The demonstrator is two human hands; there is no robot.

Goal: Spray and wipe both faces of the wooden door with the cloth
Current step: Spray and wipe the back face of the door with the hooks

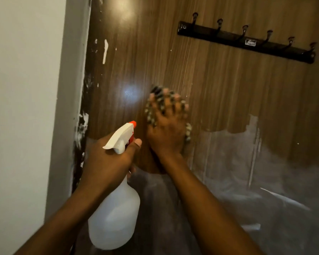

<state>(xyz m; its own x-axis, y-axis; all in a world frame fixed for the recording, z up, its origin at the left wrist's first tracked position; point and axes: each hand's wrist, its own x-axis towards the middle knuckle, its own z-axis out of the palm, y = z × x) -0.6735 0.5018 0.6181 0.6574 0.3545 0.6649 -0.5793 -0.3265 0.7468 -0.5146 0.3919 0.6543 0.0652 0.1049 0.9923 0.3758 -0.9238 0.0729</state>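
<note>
A pale wall (22,89) stands at the far left. The left hand (107,162) grips the neck of a white spray bottle (116,214), its nozzle facing the wooden door (219,85). Just to the right, the right hand (166,133), fingers spread, presses a patterned cloth (149,111) flat against the door. A black hook rack (247,43) is mounted at the upper right

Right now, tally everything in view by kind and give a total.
Wooden door: 1
Hook rack: 1
Hooks on the rack: 6
Spray bottle: 1
Cloth: 1
Hands: 2 (left hand, right hand)
Total: 12
</note>
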